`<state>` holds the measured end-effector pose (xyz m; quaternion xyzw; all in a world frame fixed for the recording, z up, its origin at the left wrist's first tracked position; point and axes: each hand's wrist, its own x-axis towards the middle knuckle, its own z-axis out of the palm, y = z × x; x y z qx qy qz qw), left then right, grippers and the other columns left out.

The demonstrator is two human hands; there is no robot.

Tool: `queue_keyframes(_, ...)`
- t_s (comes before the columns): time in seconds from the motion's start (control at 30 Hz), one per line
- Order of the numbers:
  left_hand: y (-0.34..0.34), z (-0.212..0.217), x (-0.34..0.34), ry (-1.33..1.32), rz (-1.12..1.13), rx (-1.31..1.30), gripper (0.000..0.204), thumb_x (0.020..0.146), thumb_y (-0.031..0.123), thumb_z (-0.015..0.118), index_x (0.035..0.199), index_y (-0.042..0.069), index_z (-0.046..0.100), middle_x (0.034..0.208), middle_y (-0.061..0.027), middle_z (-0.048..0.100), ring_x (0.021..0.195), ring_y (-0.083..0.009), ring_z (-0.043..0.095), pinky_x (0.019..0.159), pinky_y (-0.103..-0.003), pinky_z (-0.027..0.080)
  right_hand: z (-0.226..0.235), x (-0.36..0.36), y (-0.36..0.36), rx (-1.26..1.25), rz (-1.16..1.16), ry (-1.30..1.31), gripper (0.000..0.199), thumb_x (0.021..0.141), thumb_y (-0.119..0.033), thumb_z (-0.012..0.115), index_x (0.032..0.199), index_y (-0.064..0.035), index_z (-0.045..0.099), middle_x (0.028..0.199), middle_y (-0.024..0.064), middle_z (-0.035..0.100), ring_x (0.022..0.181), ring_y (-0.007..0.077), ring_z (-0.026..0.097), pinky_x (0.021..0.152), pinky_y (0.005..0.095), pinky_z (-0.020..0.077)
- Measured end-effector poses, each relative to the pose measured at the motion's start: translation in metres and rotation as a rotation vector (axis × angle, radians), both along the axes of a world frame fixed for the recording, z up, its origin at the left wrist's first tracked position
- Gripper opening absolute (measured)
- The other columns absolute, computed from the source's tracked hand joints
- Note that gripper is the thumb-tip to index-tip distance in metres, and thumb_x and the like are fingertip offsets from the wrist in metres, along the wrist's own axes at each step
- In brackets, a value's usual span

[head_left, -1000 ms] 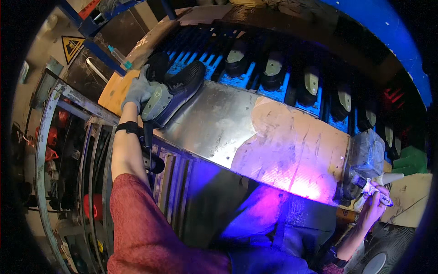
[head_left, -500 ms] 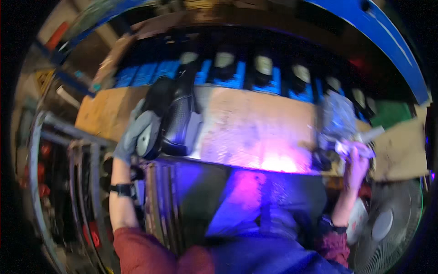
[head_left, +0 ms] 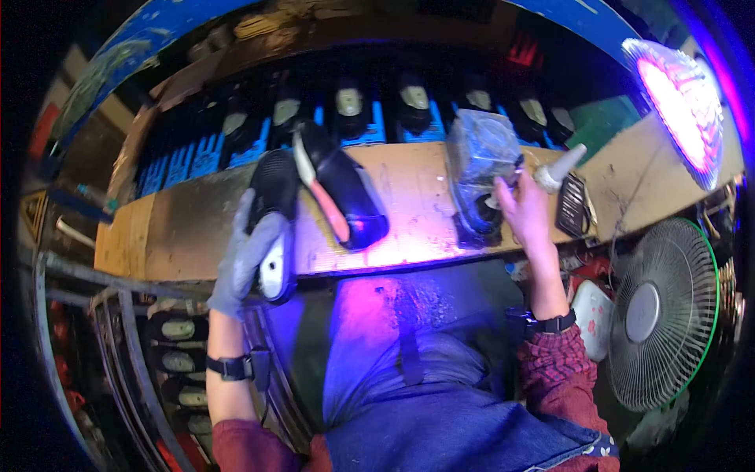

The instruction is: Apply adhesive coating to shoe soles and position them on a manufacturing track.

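Note:
My left hand [head_left: 250, 256], in a grey glove, is closed round the heel end of a black shoe [head_left: 271, 185] with a pale insole, at the bench's front edge. Just right of it a second black shoe [head_left: 358, 200] with a light sole edge leans on its side, untouched. My bare right hand [head_left: 525, 206] has its fingers bent together beside a plastic-wrapped container [head_left: 484, 149]. Something small and dark shows at the fingertips; its kind is unclear. Close to these fingers lies a white nozzle-shaped piece [head_left: 562, 167].
Several black shoes [head_left: 415, 98] stand on blue racks behind the cardboard-covered bench [head_left: 409, 173]. A dark slotted object [head_left: 572, 206] lies right of my right hand. A glowing lamp [head_left: 680, 110] hangs at right above a fan [head_left: 645, 311]. Metal rails [head_left: 126, 330] stand at left.
The view has swung right, bringing the lamp and more of the fan in. My right hand sits closer to the wrapped container. The shoe in my left hand stays held, now turned.

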<state>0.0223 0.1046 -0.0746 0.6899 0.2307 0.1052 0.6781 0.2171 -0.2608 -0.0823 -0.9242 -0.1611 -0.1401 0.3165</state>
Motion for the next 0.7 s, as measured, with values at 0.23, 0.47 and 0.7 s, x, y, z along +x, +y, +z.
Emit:
queue_keyframes(0.23,-0.003,-0.009,-0.007,-0.138,0.079,-0.168,0.09,0.082,0.022,0.071,0.147,0.001,0.013,0.117,-0.0144,0.056,0.095,-0.016,0.059,0.082,-0.027,0.049,0.014,-0.029,-0.001,0.128,-0.177,-0.216,0.037,0.086,-0.027,0.065,0.104,0.0029,0.055,0.091,0.0152,0.063,0.078,0.0236,0.062,0.07,0.0331,0.0472)
queue_keyframes(0.47,-0.001,-0.018,-0.005,-0.107,0.086,-0.189,0.09,0.083,0.023,0.07,0.148,0.004,0.01,0.122,-0.0158,0.054,0.1,-0.0177,0.058,0.086,-0.028,0.048,-0.017,-0.045,0.116,0.082,0.323,0.405,0.064,0.086,-0.044,0.062,0.126,0.0047,0.047,0.106,0.024,0.063,0.101,0.0353,0.062,0.088,0.04,0.0471)
queue_keyframes(0.7,0.003,-0.017,-0.004,-0.082,0.094,-0.085,0.092,0.083,0.025,0.07,0.148,0.003,0.01,0.121,-0.0157,0.055,0.104,-0.0181,0.057,0.09,-0.028,0.046,-0.045,-0.08,0.187,0.195,0.372,0.333,0.076,0.062,-0.037,0.083,0.113,0.008,0.048,0.093,0.0134,0.054,0.085,0.0229,0.055,0.074,0.0351,0.0468)
